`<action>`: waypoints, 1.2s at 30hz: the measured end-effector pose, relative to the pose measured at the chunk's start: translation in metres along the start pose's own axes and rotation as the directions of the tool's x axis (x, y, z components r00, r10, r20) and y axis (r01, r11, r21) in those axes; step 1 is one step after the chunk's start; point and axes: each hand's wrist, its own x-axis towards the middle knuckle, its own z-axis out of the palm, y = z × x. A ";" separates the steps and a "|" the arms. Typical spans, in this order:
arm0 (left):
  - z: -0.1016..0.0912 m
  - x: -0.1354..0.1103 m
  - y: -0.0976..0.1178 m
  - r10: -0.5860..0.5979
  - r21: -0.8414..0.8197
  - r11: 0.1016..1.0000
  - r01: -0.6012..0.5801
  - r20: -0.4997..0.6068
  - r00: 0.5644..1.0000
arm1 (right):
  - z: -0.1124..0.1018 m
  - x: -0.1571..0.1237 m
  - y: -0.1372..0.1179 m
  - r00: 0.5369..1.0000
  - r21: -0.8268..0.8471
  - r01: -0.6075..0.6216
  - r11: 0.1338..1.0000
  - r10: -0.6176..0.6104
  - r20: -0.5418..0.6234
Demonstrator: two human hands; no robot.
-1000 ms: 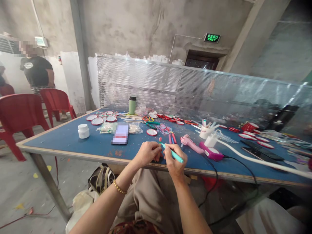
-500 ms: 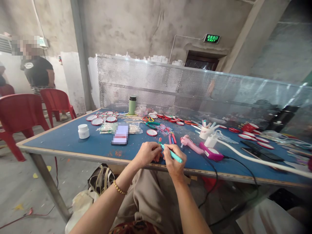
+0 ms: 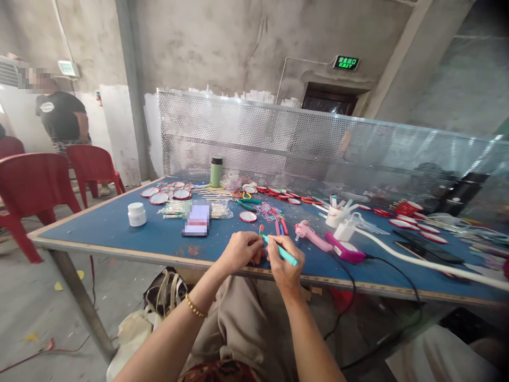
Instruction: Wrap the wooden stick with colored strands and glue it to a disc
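My right hand (image 3: 288,262) is closed around a teal marker pen (image 3: 287,255), its tip pointing up and left toward my other hand. My left hand (image 3: 242,248), wearing a gold bead bracelet, is closed at the table's front edge. A small piece with a reddish-orange tip (image 3: 261,229) sticks up beside its fingers; what this piece is cannot be made out. Fingers of the two hands almost meet, and the marker's tip lies close to the small piece. Just beyond lie pens with red and blue bodies (image 3: 282,227) and a round white disc with a red rim (image 3: 247,216).
A phone (image 3: 195,220) stands left of my hands, before bagged wooden sticks (image 3: 221,209). Further left is a white jar (image 3: 137,214). To the right lie a pink glue gun (image 3: 312,236), a purple box (image 3: 344,248) and a white cable (image 3: 421,261). A perforated metal screen (image 3: 238,138) stands behind.
Both hands and the marker hold nearly the same position. The person in the background at left has shifted slightly.
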 end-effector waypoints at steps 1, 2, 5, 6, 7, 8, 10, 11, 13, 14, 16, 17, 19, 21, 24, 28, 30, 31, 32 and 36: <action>0.000 0.000 0.000 0.001 -0.002 1.000 -0.001 0.000 1.000 | 0.000 0.000 0.000 1.000 0.001 -0.001 1.000 0.001 -0.003; 0.000 0.000 0.000 0.001 -0.002 1.000 -0.001 0.001 1.000 | 0.000 0.000 0.000 1.000 0.003 -0.003 1.000 0.004 -0.010; 0.000 0.000 0.000 0.000 -0.002 1.000 0.000 0.001 1.000 | -0.001 0.000 -0.001 1.000 0.003 -0.013 1.000 0.013 -0.026; 0.000 0.000 0.000 0.001 0.000 1.000 -0.001 0.002 1.000 | -0.001 0.000 -0.001 1.000 0.002 -0.014 1.000 0.014 -0.027; -0.001 0.000 0.000 0.001 0.003 1.000 -0.001 0.003 1.000 | -0.001 0.000 -0.001 1.000 0.000 -0.014 1.000 0.014 -0.027; -0.001 0.000 0.000 0.002 0.006 1.000 -0.002 0.003 1.000 | -0.001 0.000 -0.002 1.000 -0.002 -0.014 1.000 0.014 -0.024; -0.001 0.000 0.000 0.005 0.009 1.000 -0.005 0.004 1.000 | -0.001 0.000 -0.002 1.000 -0.003 -0.017 1.000 0.017 -0.019; -0.001 0.000 0.000 0.006 0.010 1.000 -0.006 0.006 1.000 | -0.001 0.000 -0.002 1.000 -0.003 -0.018 1.000 0.018 -0.014; -0.001 0.000 -0.001 0.007 0.004 1.000 -0.007 0.008 1.000 | -0.001 0.001 -0.002 1.000 -0.004 -0.017 1.000 0.017 -0.007; 0.000 0.001 -0.001 0.007 -0.001 1.000 -0.007 0.010 1.000 | -0.001 0.001 -0.002 1.000 -0.004 -0.018 1.000 0.018 -0.006; 0.000 0.001 -0.002 0.005 -0.010 1.000 -0.005 0.012 1.000 | -0.001 0.000 -0.002 1.000 -0.005 -0.028 1.000 0.028 -0.006; 0.001 0.001 -0.003 0.004 -0.011 1.000 -0.004 0.013 1.000 | -0.001 0.000 -0.002 0.999 -0.003 -0.035 0.999 0.035 -0.012; 0.002 0.001 -0.004 0.005 -0.004 1.000 -0.005 0.010 1.000 | -0.002 -0.001 -0.002 0.999 0.005 -0.048 0.999 0.049 -0.025; 0.002 0.001 -0.005 0.010 0.008 1.000 -0.010 0.004 1.000 | -0.002 -0.001 -0.002 0.999 0.016 -0.044 0.999 0.045 -0.030; 0.002 0.002 -0.006 0.015 0.021 1.000 -0.015 0.005 1.000 | -0.002 -0.001 -0.003 1.000 0.033 -0.022 0.999 0.022 -0.007; 0.001 0.001 -0.005 0.005 0.028 1.000 -0.005 0.004 1.000 | -0.001 0.000 -0.003 1.000 0.042 0.007 0.999 -0.007 0.000; 0.001 0.001 -0.004 0.004 0.028 1.000 -0.004 0.000 1.000 | -0.001 0.001 -0.003 1.000 0.040 0.013 0.999 -0.013 0.005; 0.001 0.001 -0.004 0.003 0.029 1.000 -0.003 -0.002 1.000 | -0.001 0.001 -0.003 1.000 0.038 0.012 0.999 -0.013 0.010; 0.001 0.001 -0.004 0.003 0.031 1.000 -0.003 -0.003 1.000 | -0.001 0.001 -0.003 1.000 0.036 0.011 0.999 -0.011 0.016; 0.001 0.001 -0.004 0.002 0.053 0.999 -0.001 -0.001 1.000 | -0.002 0.001 -0.004 1.000 0.032 0.009 0.999 -0.010 0.030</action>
